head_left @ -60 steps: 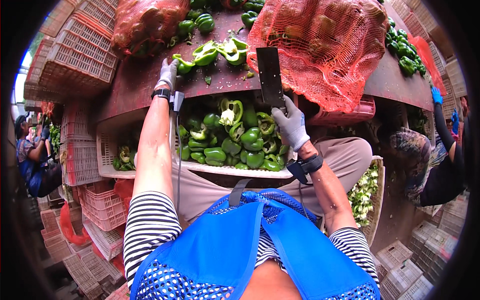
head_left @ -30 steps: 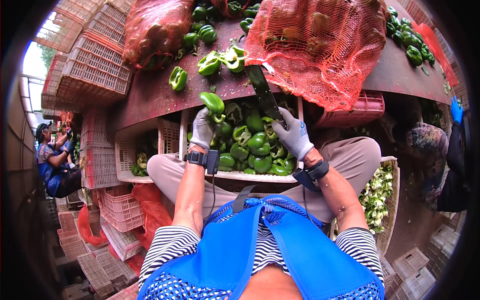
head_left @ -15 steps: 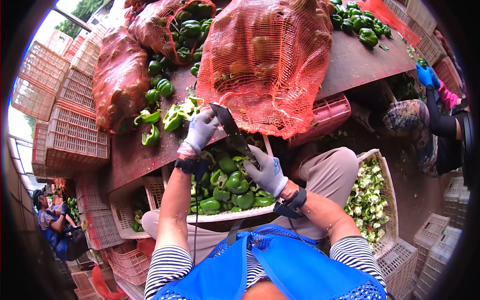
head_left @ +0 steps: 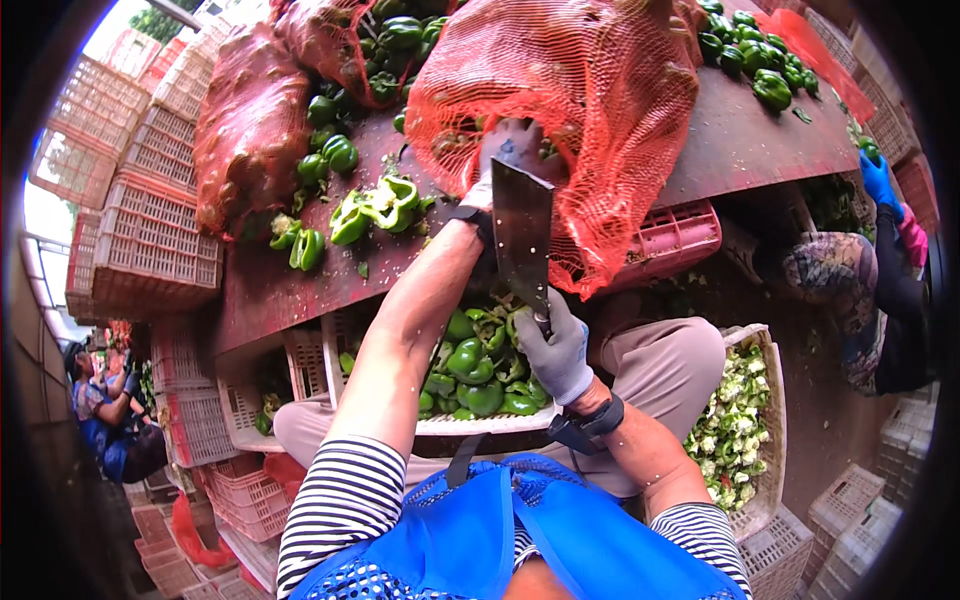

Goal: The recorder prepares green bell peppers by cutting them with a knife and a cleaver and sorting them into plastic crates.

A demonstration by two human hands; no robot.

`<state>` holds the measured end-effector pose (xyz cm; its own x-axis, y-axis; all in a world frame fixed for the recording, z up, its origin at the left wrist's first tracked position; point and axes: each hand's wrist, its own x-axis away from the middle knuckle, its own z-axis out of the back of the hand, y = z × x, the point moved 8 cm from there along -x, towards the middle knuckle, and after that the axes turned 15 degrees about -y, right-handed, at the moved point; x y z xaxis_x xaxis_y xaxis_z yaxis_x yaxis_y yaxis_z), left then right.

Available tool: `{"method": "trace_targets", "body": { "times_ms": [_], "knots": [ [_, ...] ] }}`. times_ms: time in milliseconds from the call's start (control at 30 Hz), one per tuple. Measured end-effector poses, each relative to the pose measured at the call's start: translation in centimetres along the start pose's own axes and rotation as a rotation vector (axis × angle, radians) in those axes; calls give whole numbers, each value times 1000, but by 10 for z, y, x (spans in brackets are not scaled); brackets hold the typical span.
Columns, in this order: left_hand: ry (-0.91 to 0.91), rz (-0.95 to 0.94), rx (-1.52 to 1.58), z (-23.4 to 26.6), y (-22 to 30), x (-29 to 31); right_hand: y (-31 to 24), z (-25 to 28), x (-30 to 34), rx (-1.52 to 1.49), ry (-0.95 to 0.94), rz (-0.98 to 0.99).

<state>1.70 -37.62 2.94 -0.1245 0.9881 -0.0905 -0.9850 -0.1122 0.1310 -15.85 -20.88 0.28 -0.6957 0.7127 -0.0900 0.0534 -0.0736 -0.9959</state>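
My left hand, in a grey glove, reaches into the mouth of a large red mesh bag on the table; its fingers are hidden by netting. Closed round the handle of a broad dark cleaver is my gloved right hand. The blade points up and away, crossing in front of the left wrist. Below both hands, a white crate between my knees holds green bell peppers, several cut open. Cut pepper pieces lie on the table left of the bag.
Beside my right knee stands a crate of pale green pepper cores. More mesh bags and loose whole peppers lie on the reddish table. Stacked crates rise at left. Another person's blue-gloved hand is at far right.
My left hand has left the cleaver's blade end and moved right, into the mesh bag. The cleaver in my right hand has swung more upright. The bag's mouth is pushed open.
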Motion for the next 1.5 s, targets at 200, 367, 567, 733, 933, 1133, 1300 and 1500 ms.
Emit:
{"method": "trace_targets", "body": {
  "times_ms": [200,367,567,733,933,1133,1300,1500],
  "knots": [
    [-407,46,-136,-18,39,-49,3,11,-2,-169,102,-53],
    [-516,193,-170,-23,28,-47,-16,59,-3,-368,348,150],
    [-416,182,111,-26,8,-32,-10,68,-8,-443,381,123],
    [-368,266,1217,-70,-72,41,-10,62,-8,-417,350,149],
    [-51,191,2421,-61,-91,177,-38,29,-8,189,213,206],
    [288,560,2254,-36,-104,285,-76,-58,19,563,-107,563],
    [365,480,2309,-31,-104,328,-41,-118,18,820,-269,464],
    [302,475,2415,-56,-113,349,20,-139,3,946,-521,49]
  ]
}}
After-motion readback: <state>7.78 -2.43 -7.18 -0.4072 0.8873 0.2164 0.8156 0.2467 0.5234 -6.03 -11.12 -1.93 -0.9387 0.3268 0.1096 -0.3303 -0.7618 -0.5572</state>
